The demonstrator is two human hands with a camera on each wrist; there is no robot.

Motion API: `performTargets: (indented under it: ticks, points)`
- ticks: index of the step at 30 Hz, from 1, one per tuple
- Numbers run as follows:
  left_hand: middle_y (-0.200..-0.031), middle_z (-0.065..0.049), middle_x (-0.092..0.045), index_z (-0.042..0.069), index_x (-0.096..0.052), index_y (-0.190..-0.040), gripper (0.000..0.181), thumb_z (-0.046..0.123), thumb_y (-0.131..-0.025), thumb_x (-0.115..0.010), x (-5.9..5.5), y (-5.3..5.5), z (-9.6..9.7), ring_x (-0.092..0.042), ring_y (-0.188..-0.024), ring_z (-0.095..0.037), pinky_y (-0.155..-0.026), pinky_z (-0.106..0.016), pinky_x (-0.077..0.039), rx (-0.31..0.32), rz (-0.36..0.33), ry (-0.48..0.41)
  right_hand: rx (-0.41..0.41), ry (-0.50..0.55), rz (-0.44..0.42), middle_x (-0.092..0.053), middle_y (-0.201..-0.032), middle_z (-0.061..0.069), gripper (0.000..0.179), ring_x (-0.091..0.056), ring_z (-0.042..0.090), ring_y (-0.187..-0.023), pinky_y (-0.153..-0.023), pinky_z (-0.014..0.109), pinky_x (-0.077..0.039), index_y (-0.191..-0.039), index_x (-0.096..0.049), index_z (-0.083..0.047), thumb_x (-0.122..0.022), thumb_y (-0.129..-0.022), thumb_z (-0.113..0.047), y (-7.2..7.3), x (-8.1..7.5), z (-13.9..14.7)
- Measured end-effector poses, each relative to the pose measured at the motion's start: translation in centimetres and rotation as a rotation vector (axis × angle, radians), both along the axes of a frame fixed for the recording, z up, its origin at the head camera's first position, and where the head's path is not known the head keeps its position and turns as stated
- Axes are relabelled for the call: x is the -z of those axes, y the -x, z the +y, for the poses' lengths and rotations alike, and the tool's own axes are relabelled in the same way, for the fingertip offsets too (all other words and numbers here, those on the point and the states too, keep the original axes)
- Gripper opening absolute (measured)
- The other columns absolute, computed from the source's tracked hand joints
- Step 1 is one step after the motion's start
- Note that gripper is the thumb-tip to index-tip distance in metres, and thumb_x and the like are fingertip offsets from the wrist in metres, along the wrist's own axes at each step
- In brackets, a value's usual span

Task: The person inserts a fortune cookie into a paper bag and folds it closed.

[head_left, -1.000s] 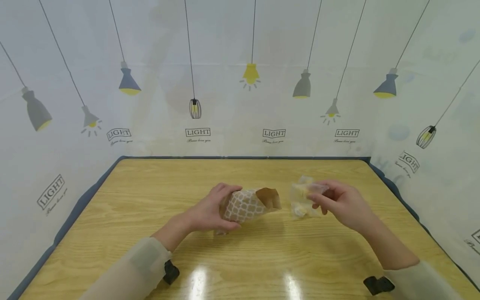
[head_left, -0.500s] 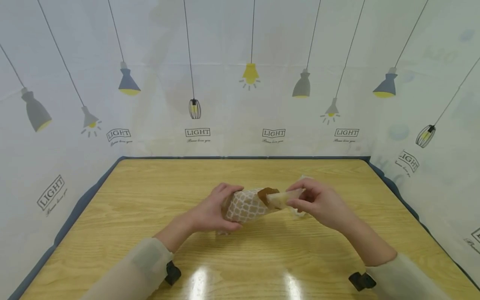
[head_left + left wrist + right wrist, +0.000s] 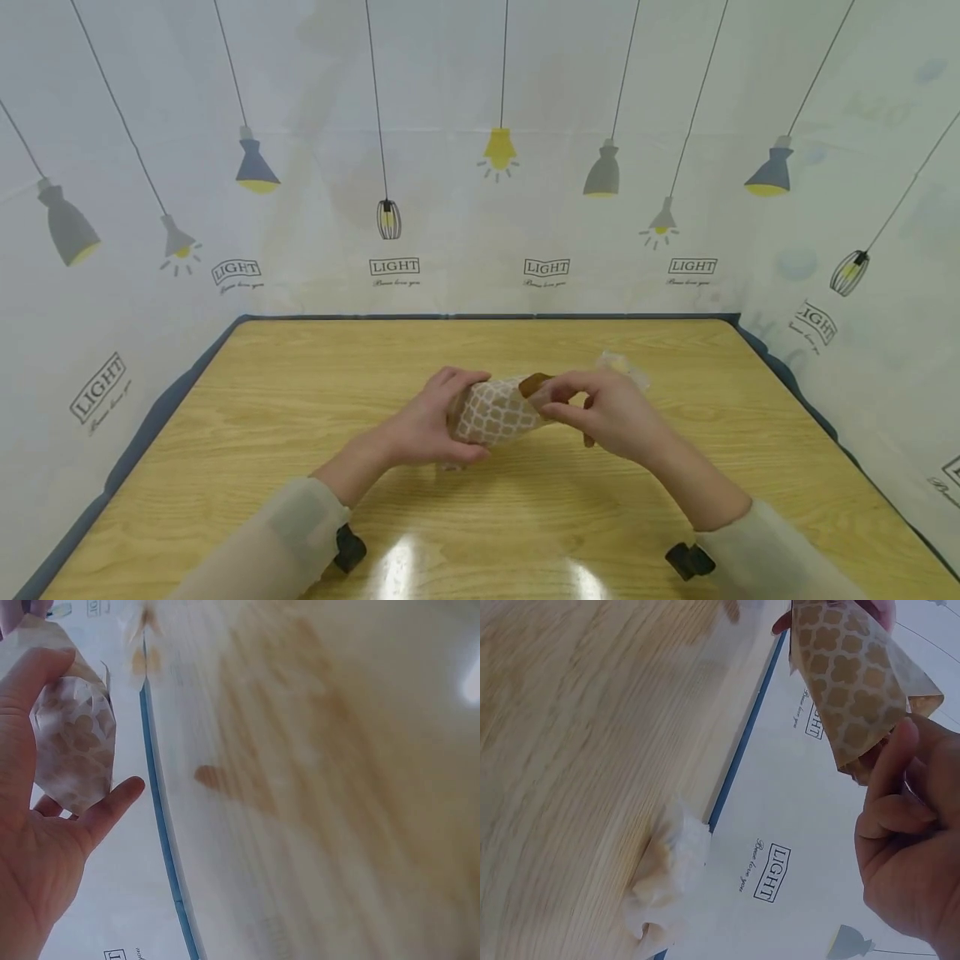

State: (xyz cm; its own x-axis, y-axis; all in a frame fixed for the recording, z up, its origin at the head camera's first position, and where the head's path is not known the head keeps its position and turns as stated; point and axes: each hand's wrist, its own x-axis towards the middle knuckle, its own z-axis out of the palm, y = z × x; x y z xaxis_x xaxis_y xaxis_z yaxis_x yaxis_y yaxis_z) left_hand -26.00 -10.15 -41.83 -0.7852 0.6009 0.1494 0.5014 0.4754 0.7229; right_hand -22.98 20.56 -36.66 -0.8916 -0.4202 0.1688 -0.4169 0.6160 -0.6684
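My left hand (image 3: 427,421) grips a brown paper bag (image 3: 491,414) with a white lattice pattern, thumb on the near side and fingers over the far side. The bag is tilted, its open mouth facing right. At that mouth my right hand (image 3: 615,414) has its thumb and index finger pinched together, fingertips right at the paper rim. A small translucent packet is in that pinch, almost wholly hidden by the fingers and the bag. In the right wrist view, the patterned bag (image 3: 851,682) fills the upper right. Another clear packet (image 3: 664,874) with pale yellowish contents lies on the table.
The light wood table (image 3: 337,367) ends at a dark blue edge against a white wall sheet (image 3: 450,83) printed with lamps. Black wrist-worn devices (image 3: 688,560) sit near both cuffs. Light glares off the near tabletop.
My right hand has lifted a small translucent packet from the right and moved left, bringing it into the bag's mouth. The left hand has stayed nearly still, holding the bag.
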Motion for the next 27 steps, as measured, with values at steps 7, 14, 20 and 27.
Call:
performTargets:
  ticks: [7,14,20,27]
  points:
    - [-0.149,-0.011,-0.047,0.021,-0.04,-0.167,0.102,0.026,-0.083,-0.097,0.1,0.1,0.2,-0.051,-0.129,-0.027,-0.108,-0.052,-0.054,0.0,0.016,-0.004,-0.062,-0.022,-0.203,-0.076,-0.129,0.014,0.03,-0.073,0.028,-0.057,-0.046,0.035,-0.052,-0.136,-0.075,-0.016,-0.063,-0.112,-0.029,-0.1,-0.3,-0.5]
    - [-0.149,-0.012,-0.046,0.019,-0.04,-0.167,0.1,0.026,-0.084,-0.095,0.0,0.0,0.3,-0.051,-0.128,-0.027,-0.108,-0.051,-0.053,-0.002,-0.001,-0.012,-0.155,0.077,-0.432,-0.061,-0.158,0.019,0.059,-0.079,0.04,-0.074,-0.041,0.029,-0.045,-0.161,-0.052,-0.018,-0.068,-0.109,-0.04,0.0,0.1,-0.7]
    - [-0.151,-0.015,-0.044,0.015,-0.036,-0.17,0.107,0.024,-0.082,-0.096,0.2,0.1,0.6,-0.052,-0.128,-0.028,-0.108,-0.05,-0.055,0.002,0.003,-0.007,-0.069,0.058,-0.335,-0.077,-0.124,0.015,0.041,-0.079,0.027,-0.069,-0.041,0.03,-0.047,-0.139,-0.067,-0.017,-0.073,-0.106,-0.04,-0.2,1.1,-1.5]
    - [-0.154,-0.015,-0.042,0.014,-0.029,-0.171,0.117,0.026,-0.079,-0.099,0.3,0.1,0.7,-0.051,-0.131,-0.028,-0.109,-0.049,-0.056,0.023,0.014,0.003,-0.058,0.075,-0.266,-0.071,-0.085,0.007,0.02,-0.076,0.038,-0.066,-0.04,0.025,-0.042,-0.12,-0.074,-0.014,-0.071,-0.108,-0.029,-0.2,1.1,-1.7]
